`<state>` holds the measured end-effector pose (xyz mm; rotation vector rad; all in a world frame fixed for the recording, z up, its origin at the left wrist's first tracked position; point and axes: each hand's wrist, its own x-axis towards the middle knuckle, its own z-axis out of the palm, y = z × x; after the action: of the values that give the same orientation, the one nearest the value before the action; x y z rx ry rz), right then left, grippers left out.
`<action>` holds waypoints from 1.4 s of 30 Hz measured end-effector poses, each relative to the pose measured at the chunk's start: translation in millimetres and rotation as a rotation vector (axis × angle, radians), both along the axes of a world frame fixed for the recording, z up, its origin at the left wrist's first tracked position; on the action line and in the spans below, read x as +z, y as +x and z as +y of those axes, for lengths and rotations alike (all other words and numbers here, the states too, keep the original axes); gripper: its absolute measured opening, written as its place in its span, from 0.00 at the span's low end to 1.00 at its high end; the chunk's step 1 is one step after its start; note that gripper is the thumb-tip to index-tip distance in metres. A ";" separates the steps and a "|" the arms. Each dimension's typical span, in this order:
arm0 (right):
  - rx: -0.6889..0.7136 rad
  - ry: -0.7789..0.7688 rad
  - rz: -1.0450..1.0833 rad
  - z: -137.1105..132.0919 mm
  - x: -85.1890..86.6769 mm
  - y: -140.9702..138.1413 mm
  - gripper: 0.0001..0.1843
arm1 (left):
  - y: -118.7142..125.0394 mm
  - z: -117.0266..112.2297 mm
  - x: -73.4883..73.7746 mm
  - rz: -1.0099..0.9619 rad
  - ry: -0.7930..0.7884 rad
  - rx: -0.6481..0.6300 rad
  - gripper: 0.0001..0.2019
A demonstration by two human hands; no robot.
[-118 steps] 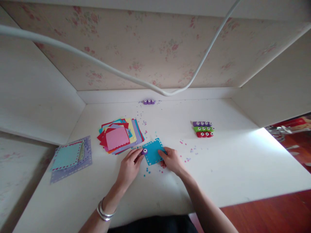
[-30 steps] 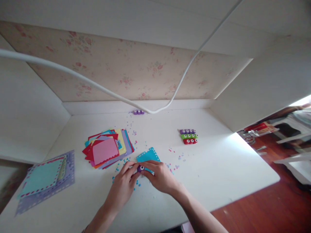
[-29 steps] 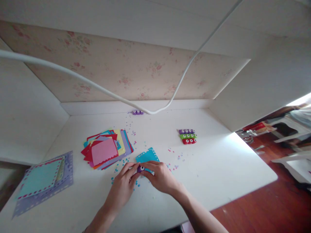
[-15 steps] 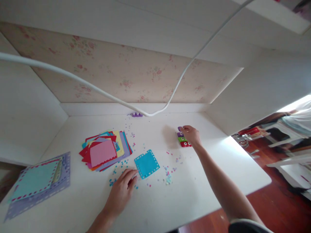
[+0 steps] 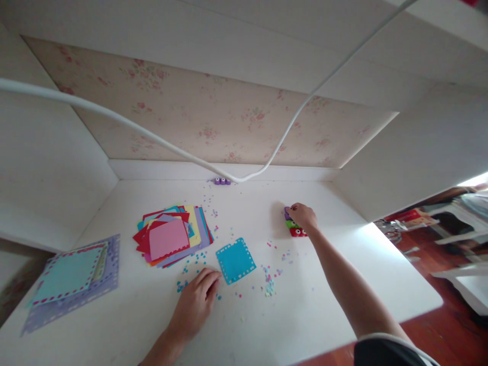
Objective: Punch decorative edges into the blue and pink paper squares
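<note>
A blue paper square (image 5: 236,260) with punched holes along its edges lies flat on the white desk (image 5: 328,284). My left hand (image 5: 196,301) rests palm down just left of it, fingers loosely curled, fingertips near its lower left corner. My right hand (image 5: 303,217) reaches far out to the rows of small purple, green and red hole punches (image 5: 296,227). Its fingers are closed over the purple row, pinching a purple punch (image 5: 287,213).
A fanned pile of coloured paper squares (image 5: 171,234) lies left of centre. Punched sheets (image 5: 72,278) are stacked at the far left. A purple punch trio (image 5: 222,181) sits by the back wall. Paper dots (image 5: 270,284) are scattered around. A white cable (image 5: 160,142) hangs overhead.
Both hands were pressing a purple punch on the blue square's near edge. My right hand has since carried it out to the rows of punches; my left stays beside the square.
</note>
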<state>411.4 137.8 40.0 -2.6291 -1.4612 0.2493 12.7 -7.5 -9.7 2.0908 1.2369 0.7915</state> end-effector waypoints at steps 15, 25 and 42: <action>0.570 0.096 0.147 116.4 8.3 -153.4 0.24 | -1.1 3.0 4.9 -0.090 -0.035 0.003 0.12; 0.588 0.075 0.182 142.0 3.7 -199.8 0.17 | -4.1 6.4 11.0 -0.153 -0.070 0.057 0.12; 0.790 -0.114 1.336 -70.8 14.3 -201.9 0.31 | -11.7 5.1 12.3 -0.496 -0.395 0.258 0.20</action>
<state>209.5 67.0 54.3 -1.0842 -1.6589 1.7039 1.1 -2.3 2.6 1.3337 1.2648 1.0081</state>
